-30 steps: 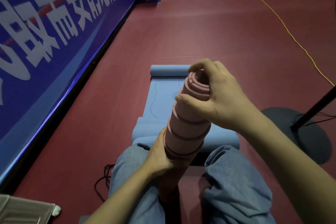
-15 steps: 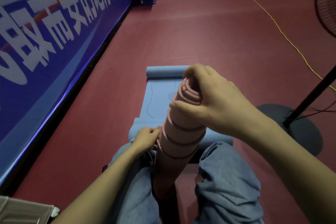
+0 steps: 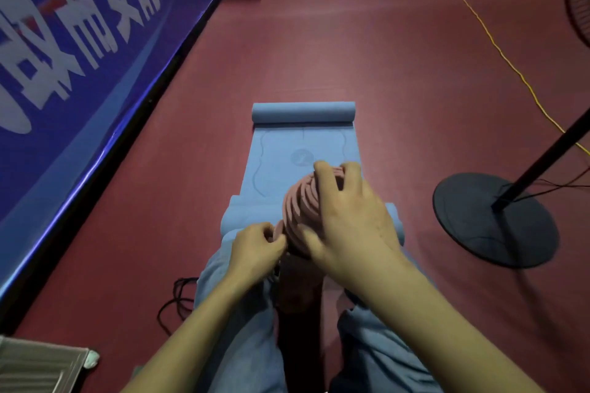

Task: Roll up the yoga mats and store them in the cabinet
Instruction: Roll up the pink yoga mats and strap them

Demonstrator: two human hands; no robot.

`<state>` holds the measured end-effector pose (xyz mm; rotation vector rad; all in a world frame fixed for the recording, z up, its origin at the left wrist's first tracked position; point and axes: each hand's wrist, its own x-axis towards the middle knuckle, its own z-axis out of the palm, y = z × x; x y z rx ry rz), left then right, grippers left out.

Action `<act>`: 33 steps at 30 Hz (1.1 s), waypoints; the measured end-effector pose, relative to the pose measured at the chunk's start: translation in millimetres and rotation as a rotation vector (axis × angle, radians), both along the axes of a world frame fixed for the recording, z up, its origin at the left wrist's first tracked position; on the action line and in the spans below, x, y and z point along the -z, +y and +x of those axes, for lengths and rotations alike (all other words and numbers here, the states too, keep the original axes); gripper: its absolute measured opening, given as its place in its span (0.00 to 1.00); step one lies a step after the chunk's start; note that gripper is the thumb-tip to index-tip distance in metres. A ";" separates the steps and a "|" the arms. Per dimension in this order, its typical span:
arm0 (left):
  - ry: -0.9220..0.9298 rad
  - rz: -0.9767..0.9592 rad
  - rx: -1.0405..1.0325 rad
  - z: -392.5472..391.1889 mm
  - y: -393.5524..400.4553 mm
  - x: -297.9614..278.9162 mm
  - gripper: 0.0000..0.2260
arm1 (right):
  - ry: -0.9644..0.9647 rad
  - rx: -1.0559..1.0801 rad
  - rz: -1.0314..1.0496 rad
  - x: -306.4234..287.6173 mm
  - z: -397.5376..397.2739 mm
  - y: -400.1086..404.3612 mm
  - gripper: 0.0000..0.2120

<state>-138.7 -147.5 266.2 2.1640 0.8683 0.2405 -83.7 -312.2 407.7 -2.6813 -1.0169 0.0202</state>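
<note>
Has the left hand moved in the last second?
Yes. The left hand left the pink mat's side and now pinches its outer edge, nearer the blue mat.

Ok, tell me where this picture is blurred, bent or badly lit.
Head view: the right hand smears with motion at its thumb, over the pink mat; the left hand is sharper. The wide lens bows the blue banner and the floor edges. Light is dim, darkest between the knees; the banner's lower edge shows a bright glare line.

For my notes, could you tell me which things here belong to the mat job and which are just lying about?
Job: pink mat, gripped by right hand and left hand; blue mat, partly unrolled.
Lying about: fan stand, yellow cable, black cord, banner.
</note>
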 end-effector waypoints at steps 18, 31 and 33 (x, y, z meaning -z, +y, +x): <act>-0.080 -0.286 -0.162 -15.7 13.5 -14.9 0.16 | 0.067 -0.114 0.049 5.8 12.2 46.4 0.34; -0.221 -0.216 -0.042 -21.0 -9.9 -11.5 0.12 | 0.191 -0.108 -0.025 41.0 10.8 24.5 0.45; -0.222 -0.232 -0.071 -17.4 -5.9 -11.4 0.13 | 0.190 -0.141 -0.039 39.3 15.7 30.4 0.38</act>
